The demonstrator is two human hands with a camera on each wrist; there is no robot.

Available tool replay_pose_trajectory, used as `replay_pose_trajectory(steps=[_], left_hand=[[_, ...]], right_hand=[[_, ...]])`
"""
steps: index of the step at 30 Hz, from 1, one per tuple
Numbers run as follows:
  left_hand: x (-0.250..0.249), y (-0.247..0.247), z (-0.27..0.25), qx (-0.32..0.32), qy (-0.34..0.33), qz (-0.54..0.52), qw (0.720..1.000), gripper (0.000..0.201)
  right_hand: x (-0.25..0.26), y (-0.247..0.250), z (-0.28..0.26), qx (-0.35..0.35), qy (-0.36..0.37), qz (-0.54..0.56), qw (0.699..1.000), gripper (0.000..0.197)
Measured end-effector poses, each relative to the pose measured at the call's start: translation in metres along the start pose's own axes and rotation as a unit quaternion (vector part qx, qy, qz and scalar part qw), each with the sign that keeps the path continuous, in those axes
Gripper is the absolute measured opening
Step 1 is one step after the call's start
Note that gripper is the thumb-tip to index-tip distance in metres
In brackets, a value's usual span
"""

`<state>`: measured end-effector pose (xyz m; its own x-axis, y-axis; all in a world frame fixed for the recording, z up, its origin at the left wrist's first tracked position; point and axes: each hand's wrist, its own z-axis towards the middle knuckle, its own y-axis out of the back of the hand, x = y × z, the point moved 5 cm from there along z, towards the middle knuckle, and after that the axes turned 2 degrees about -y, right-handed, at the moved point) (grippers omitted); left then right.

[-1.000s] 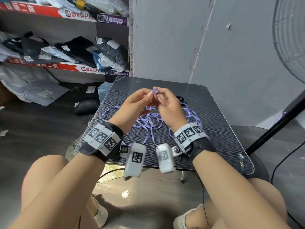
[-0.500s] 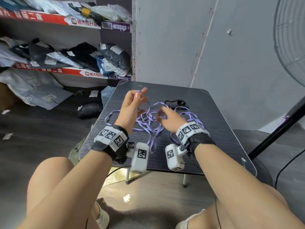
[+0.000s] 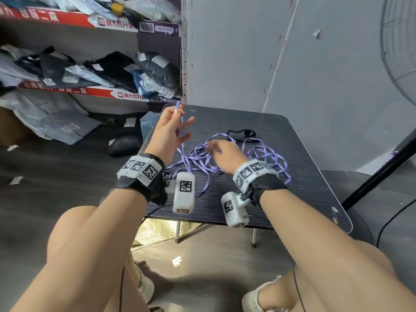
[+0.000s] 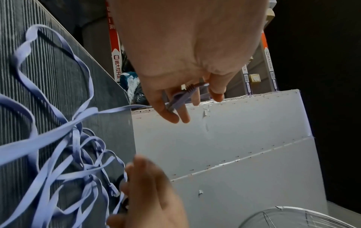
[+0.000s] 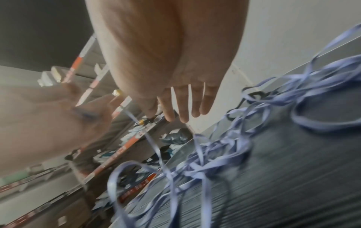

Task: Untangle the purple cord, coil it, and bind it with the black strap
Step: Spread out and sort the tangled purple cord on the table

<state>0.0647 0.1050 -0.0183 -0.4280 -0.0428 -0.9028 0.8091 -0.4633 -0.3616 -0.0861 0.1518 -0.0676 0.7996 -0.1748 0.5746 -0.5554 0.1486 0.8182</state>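
Observation:
The purple flat cord lies in a loose tangle on the dark ribbed table. My left hand is raised over the table's far left corner and pinches the cord's plug end between thumb and fingers. One strand runs down from it to the tangle. My right hand hovers low over the middle of the tangle; its fingers are straight and hold nothing. The black strap lies just beyond the cord toward the table's far edge, also visible as a dark loop.
Shelves with bagged clothes stand to the left, and more bags lie on the floor. A grey wall rises right behind the table. A fan guard and a slanted black pole are at the right.
The hands have parted. My left hand rose up and left with the cord end; my right hand let go of the cord and dropped toward the tangle.

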Motion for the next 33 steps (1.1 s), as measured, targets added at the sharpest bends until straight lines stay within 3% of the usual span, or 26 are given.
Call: replay_pose_trajectory(steps=[3, 6, 9, 12, 13, 16, 21, 25, 28, 31, 33], left_hand=[[-0.003, -0.014, -0.006, 0.043, 0.007, -0.011, 0.999, 0.022], [-0.008, -0.024, -0.013, 0.095, 0.016, -0.019, 0.995, 0.020], [-0.016, -0.032, -0.019, 0.151, 0.013, -0.014, 0.988, 0.018], [-0.023, -0.037, -0.021, 0.179, 0.008, -0.015, 0.984, 0.020], [-0.025, -0.037, -0.021, 0.181, 0.005, -0.021, 0.983, 0.021], [-0.031, -0.035, -0.016, 0.154, -0.021, -0.030, 0.987, 0.018], [-0.029, -0.019, -0.005, 0.051, -0.055, 0.004, 0.997, 0.017], [-0.019, -0.013, -0.002, 0.025, -0.061, 0.002, 0.998, 0.019], [-0.010, -0.018, -0.002, 0.035, -0.043, 0.008, 0.998, 0.020], [-0.002, -0.026, -0.004, 0.046, -0.033, 0.052, 0.997, 0.018], [0.002, -0.030, -0.005, 0.042, -0.028, 0.081, 0.995, 0.018]], right_hand=[[0.019, -0.012, 0.008, 0.005, 0.031, 0.024, 0.999, 0.075], [0.030, -0.006, 0.017, -0.044, 0.021, 0.164, 0.985, 0.095], [0.033, -0.001, 0.027, -0.054, 0.018, 0.252, 0.966, 0.080], [0.032, 0.002, 0.030, -0.056, 0.048, 0.231, 0.970, 0.028], [0.031, 0.005, 0.028, -0.067, 0.055, 0.215, 0.973, 0.018], [0.020, 0.006, 0.022, -0.071, 0.031, 0.216, 0.973, 0.018], [-0.020, 0.003, 0.012, -0.044, -0.036, 0.201, 0.978, 0.027], [-0.037, 0.009, 0.003, -0.071, -0.063, 0.268, 0.959, 0.029], [-0.034, 0.017, -0.004, -0.099, -0.028, 0.205, 0.973, 0.028], [-0.022, 0.018, -0.006, -0.115, 0.032, 0.043, 0.992, 0.030], [-0.010, 0.013, -0.008, -0.101, 0.081, -0.086, 0.988, 0.033]])
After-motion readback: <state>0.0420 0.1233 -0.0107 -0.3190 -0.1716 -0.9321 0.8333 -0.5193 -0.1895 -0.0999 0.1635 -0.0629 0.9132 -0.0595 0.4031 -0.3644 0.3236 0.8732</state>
